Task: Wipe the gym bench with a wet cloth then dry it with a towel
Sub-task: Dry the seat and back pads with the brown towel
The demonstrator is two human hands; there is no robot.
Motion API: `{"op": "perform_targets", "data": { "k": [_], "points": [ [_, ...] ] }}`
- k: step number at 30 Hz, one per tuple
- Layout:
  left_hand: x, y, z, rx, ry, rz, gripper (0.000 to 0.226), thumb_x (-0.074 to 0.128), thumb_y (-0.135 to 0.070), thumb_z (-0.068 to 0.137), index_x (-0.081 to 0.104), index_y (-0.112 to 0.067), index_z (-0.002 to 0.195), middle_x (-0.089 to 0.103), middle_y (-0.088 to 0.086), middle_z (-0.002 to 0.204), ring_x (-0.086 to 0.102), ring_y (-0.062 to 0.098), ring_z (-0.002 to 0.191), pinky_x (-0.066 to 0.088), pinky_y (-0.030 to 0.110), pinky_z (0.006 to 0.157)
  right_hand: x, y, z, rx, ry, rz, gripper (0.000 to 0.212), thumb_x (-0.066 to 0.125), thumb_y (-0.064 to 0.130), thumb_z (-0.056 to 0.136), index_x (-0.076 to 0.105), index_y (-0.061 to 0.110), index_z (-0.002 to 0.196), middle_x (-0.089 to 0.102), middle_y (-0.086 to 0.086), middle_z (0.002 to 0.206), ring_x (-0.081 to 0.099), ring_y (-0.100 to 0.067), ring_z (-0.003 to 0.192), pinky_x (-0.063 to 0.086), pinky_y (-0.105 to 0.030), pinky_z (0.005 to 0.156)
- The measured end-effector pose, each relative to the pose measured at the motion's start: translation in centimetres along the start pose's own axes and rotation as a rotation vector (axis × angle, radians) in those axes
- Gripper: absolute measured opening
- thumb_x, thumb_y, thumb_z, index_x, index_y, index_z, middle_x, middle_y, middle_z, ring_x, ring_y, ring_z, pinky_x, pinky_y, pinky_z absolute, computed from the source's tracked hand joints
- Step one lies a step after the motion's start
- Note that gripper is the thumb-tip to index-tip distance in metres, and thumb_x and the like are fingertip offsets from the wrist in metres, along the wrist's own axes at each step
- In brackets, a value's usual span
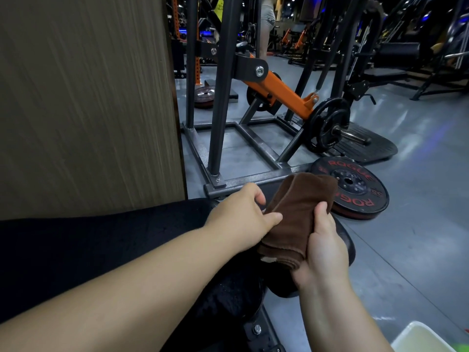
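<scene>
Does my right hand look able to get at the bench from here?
Probably yes. The right hand grips the cloth over the end of the bench, and nothing shows between them.

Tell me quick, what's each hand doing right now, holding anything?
Left hand: pinching the left edge of the folded brown cloth.
Right hand: gripping the lower end of the same cloth.
</scene>
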State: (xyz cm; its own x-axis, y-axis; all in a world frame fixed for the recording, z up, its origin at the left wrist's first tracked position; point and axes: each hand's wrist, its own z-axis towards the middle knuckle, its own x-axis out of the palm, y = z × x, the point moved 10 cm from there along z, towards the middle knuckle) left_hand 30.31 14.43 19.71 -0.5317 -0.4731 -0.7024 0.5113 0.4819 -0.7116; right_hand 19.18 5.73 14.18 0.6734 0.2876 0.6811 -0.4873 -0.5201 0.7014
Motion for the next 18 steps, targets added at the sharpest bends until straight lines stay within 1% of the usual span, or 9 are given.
{"op": "perform_targets", "data": {
  "k": [2, 4, 8, 10, 12, 14, 15, 16, 18],
  "points": [
    [-0.8, -1.5, -1.1, 0.146, -0.088, 0.036, 0.034, 0.062, -0.052, 0.086, 0.049, -0.037, 0.114, 0.052, -0.018, 0.112, 0.053, 0.012, 0.107, 0.044, 0.036, 0.094, 0.5, 0.5, -0.5, -0.028, 0.012, -0.057, 0.035, 0.039, 0.039, 0.101, 0.055, 0.017, 0.123, 0.07, -0.018, 0.106, 0.069, -0.037, 0.096, 0.054, -0.057, 0.083],
    [-0.5, -2.9, -2.6, 0.277, -0.085, 0.037, 0.041, 0.059, -0.056, 0.086, 0.046, -0.04, 0.122, 0.047, -0.018, 0.121, 0.05, 0.012, 0.112, 0.041, 0.037, 0.099, 1.1, 0.9, -0.8, -0.03, 0.025, -0.071, 0.033, 0.045, 0.034, 0.099, 0.056, 0.014, 0.123, 0.071, -0.017, 0.103, 0.07, -0.034, 0.091, 0.058, -0.049, 0.075],
    [0.9, -0.7, -3.5, 0.24, 0.021, 0.208, 0.055, 0.054, -0.056, 0.09, 0.032, -0.037, 0.137, 0.034, -0.014, 0.137, 0.042, 0.015, 0.125, 0.034, 0.039, 0.106, 1.0, 2.1, -1.3, -0.078, -0.007, -0.15, 0.023, 0.055, 0.018, 0.095, 0.06, 0.018, 0.118, 0.071, -0.017, 0.102, 0.07, -0.034, 0.085, 0.057, -0.055, 0.071],
    [0.2, 1.6, -3.7, 0.183, 0.049, 0.304, 0.063, 0.057, -0.052, 0.089, 0.026, -0.036, 0.141, 0.026, -0.013, 0.142, 0.033, 0.015, 0.132, 0.025, 0.037, 0.111, 1.4, 3.3, -1.8, -0.195, 0.023, -0.24, 0.024, 0.055, 0.014, 0.095, 0.059, 0.021, 0.118, 0.072, -0.01, 0.096, 0.071, -0.029, 0.079, 0.058, -0.048, 0.068],
    [-1.2, 3.9, -4.1, 0.141, 0.046, 0.397, 0.06, 0.057, -0.051, 0.09, 0.029, -0.036, 0.141, 0.026, -0.014, 0.142, 0.029, 0.014, 0.133, 0.021, 0.035, 0.111, 2.5, 4.5, -2.7, -0.37, 0.085, -0.45, 0.03, 0.057, 0.011, 0.094, 0.06, 0.03, 0.117, 0.073, 0.007, 0.094, 0.071, -0.013, 0.082, 0.056, -0.032, 0.072],
    [-3.0, 6.1, -4.9, 0.106, 0.007, 0.47, 0.052, 0.051, -0.051, 0.093, 0.034, -0.034, 0.139, 0.029, -0.016, 0.14, 0.027, 0.013, 0.133, 0.02, 0.033, 0.11, 4.1, 4.8, -4.0, -0.566, 0.174, -0.764, 0.039, 0.064, 0.015, 0.088, 0.06, 0.043, 0.115, 0.068, 0.026, 0.102, 0.063, 0.004, 0.098, 0.046, -0.019, 0.088],
    [-3.9, 7.3, -5.5, 0.088, -0.012, 0.495, 0.049, 0.048, -0.051, 0.095, 0.035, -0.033, 0.138, 0.03, -0.017, 0.141, 0.026, 0.012, 0.134, 0.02, 0.032, 0.11, 5.0, 4.4, -4.9, -0.663, 0.226, -0.938, 0.042, 0.064, 0.019, 0.084, 0.059, 0.046, 0.116, 0.063, 0.03, 0.107, 0.056, 0.01, 0.104, 0.039, -0.013, 0.092],
    [-4.7, 8.7, -6.2, 0.067, -0.021, 0.523, 0.048, 0.043, -0.054, 0.096, 0.036, -0.033, 0.138, 0.03, -0.018, 0.143, 0.024, 0.01, 0.135, 0.019, 0.032, 0.11, 5.8, 3.6, -5.8, -0.749, 0.271, -1.117, 0.046, 0.062, 0.021, 0.081, 0.059, 0.044, 0.12, 0.06, 0.03, 0.111, 0.051, 0.013, 0.106, 0.036, -0.009, 0.091],
    [-6.2, 11.6, -7.9, 0.01, -0.008, 0.567, 0.062, 0.024, -0.068, 0.09, 0.033, -0.034, 0.142, 0.025, -0.02, 0.15, 0.018, 0.007, 0.139, 0.015, 0.033, 0.112, 6.6, 1.3, -7.2, -0.876, 0.311, -1.442, 0.052, 0.058, 0.023, 0.075, 0.059, 0.036, 0.125, 0.055, 0.022, 0.115, 0.05, 0.003, 0.104, 0.042, -0.017, 0.083]
  ]
}}
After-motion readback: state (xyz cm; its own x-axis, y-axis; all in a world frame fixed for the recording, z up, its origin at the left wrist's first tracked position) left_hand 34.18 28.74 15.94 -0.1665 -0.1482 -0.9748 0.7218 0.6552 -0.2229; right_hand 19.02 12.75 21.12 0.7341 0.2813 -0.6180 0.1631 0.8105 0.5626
